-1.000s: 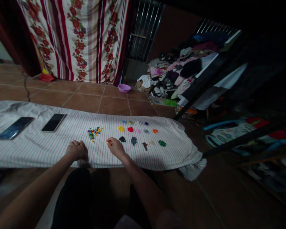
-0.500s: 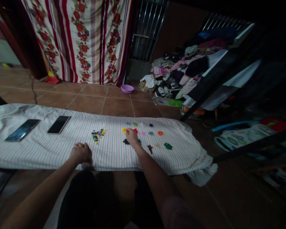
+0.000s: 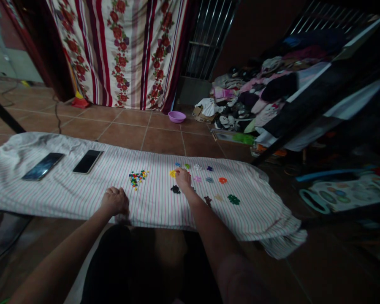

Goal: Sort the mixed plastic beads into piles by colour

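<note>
At the centre of the frame, the fingers of the right hand point(image 3: 184, 179) are drawn together at the edge of the yellow pile point(image 3: 172, 173); whether they pinch a piece, I cannot tell. Left of centre, the left hand point(image 3: 115, 201) rests on the striped cloth point(image 3: 158, 211), fingers folded, their undersides hidden. The pieces look tiny, light and stiff, probably easy to scatter, best taken singly by the edges with fingertips. Between the hands and farther back lies the mixed pile point(image 3: 134, 181); the black pile point(image 3: 175, 189) sits just below the yellow. Beyond, at upper centre, a purple basin point(image 3: 177, 119) stands on the floor, contents indiscernible, beside a box point(image 3: 204, 115) with white fabric over it.
</note>
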The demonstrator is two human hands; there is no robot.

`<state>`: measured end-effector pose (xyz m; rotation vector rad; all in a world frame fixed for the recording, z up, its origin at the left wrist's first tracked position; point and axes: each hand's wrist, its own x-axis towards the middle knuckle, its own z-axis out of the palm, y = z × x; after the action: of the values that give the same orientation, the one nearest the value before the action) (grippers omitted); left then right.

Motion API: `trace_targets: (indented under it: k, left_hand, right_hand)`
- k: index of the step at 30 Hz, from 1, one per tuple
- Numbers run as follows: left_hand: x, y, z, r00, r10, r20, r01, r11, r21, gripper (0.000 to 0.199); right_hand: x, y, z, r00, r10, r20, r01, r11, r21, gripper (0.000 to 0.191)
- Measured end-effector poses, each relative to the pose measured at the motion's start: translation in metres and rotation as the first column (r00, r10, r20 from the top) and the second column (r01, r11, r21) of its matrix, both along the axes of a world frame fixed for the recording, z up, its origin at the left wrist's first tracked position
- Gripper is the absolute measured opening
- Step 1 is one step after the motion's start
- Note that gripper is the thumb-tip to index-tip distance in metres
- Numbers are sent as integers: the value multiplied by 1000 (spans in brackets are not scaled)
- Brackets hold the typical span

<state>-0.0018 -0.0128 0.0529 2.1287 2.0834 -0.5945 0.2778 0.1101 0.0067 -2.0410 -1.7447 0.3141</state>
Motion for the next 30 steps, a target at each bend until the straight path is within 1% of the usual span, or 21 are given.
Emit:
trace_targets:
  k: [3, 10, 16, 19, 21, 25, 30]
  left_hand:
    - [0, 1, -1, 1000, 5, -3, -5, 1000, -4, 90]
    - [0, 1, 0, 1000, 7, 10, -7, 1000, -3, 90]
    - [-6, 2, -13, 1000, -17, 7, 17, 999, 41, 84]
    - [-8, 4, -18, 1000, -11, 16, 11, 999, 40, 89]
    - [-7, 5, -17, 1000, 4, 26, -4, 999, 34, 94]
    - [-4, 4, -11, 999, 24, 44, -25, 999, 25, 98]
    - [-3, 2, -6, 998, 26, 53, -28, 999, 38, 94]
  right_hand:
    - [0, 3, -1, 1000, 1, 11, -1, 1000, -17, 23]
    - [-3, 8, -3, 997, 55, 45, -54, 998, -25, 25]
    - [-1, 7, -4, 996, 61, 67, -58, 997, -42, 28]
    - [0, 6, -4, 994, 84, 77, -83, 996, -9, 28]
    - [-3, 5, -4, 992, 107, 69, -109, 994, 29, 28]
    - [-17, 1, -4, 983, 178, 41, -181, 980, 84, 28]
    - [-48, -6, -6, 943, 333, 6, -331, 937, 112, 30]
